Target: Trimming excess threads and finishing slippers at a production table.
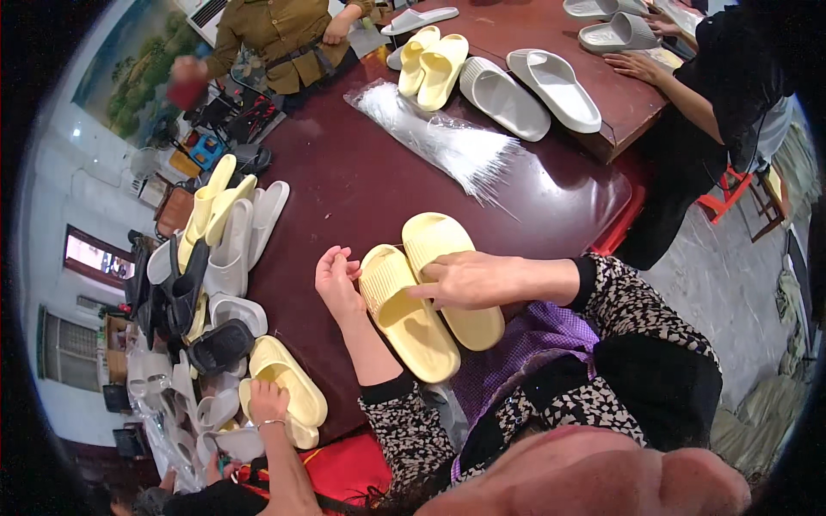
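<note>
A pair of pale yellow slide slippers lies side by side at the table's near edge: the left slipper [411, 322] and the right slipper [469, 322], soles down. My right hand [473, 279] reaches across from the right, its thumb and fingers closed on the inner sides of the two straps. Just left of the left slipper's strap, my left hand [338, 282] is raised with thumb and fingertips pressed together. Whatever thin thing it may hold is too small to make out. Beyond them lies a bundle of thin clear plastic strands [447, 142] in a clear bag.
The dark red table [344, 198] bears yellow slippers [434, 69] and grey slippers [533, 90] at its far side. Slippers, including a black one [222, 347], are heaped at left. A co-worker's hand [268, 400] grips yellow slippers there. Other people stand at the far side and right.
</note>
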The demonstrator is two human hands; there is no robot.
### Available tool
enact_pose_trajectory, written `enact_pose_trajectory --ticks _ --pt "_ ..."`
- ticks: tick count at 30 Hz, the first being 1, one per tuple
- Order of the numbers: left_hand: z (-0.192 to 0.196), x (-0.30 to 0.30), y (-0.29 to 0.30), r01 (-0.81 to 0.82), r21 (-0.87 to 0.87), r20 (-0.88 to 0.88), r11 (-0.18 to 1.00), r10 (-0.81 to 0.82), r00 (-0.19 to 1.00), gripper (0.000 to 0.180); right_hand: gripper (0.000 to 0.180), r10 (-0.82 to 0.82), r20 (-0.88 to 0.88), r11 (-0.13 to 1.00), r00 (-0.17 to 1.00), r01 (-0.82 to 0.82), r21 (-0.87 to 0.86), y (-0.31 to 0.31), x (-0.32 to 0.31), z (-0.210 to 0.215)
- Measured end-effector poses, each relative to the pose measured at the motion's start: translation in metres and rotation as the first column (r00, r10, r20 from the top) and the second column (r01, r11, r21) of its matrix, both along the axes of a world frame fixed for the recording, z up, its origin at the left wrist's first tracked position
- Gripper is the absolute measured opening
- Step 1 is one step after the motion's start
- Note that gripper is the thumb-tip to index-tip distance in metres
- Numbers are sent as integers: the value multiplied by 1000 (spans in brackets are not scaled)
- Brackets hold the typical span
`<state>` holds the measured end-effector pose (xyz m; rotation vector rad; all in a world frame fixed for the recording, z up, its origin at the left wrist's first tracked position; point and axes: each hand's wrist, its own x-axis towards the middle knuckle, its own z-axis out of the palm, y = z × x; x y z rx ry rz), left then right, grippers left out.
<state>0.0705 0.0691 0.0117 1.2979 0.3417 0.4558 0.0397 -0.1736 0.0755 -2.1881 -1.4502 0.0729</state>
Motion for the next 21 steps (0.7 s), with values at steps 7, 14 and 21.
enact_pose_trajectory --ticks 7,14,21 --pt "0 3 -1 -14 2 -5 1000 14 1000 11 22 -98 282 994 954 107 -17 18 13 -41" --pt "-6 7 8 -93 9 21 996 93 995 11 19 -252 274 963 928 270 -28 -16 39 -44" --pt "-36 16 4 -4 70 21 998 2 1000 12 22 -569 227 820 790 567 82 -99 126 -36"
